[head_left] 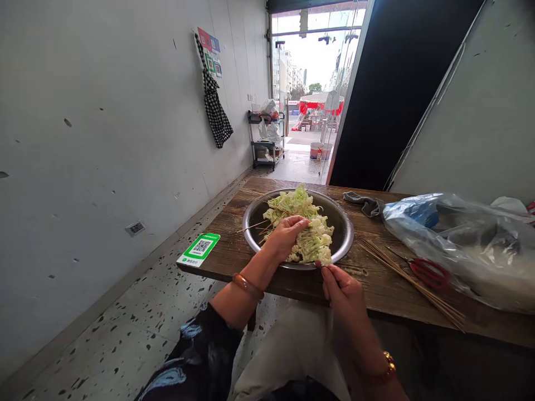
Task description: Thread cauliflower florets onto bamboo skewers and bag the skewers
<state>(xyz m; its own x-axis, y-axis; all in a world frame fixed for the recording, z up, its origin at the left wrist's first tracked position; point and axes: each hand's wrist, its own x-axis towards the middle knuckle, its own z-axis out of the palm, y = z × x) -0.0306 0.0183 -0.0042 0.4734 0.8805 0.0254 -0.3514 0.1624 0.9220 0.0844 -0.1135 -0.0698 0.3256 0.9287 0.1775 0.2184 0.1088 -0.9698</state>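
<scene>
Patterned sleeve point(200, 356), lower left | left hand point(286, 235), right hand point(345, 287) both pinching cauliflower florets point(315, 244), centre | light, steady pressure should spare them

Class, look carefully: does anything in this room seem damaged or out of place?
Yes: the white wall at picture left looks damaged, with dark marks like chips scattered over its otherwise smooth surface.

Gingham apron point(217, 116), hung on white wall point(104, 83), upper left; utility cart point(266, 144), loaded with plastic bags point(272, 132), upper centre; QR-code placard point(200, 249), laid flat, centre left.
</scene>
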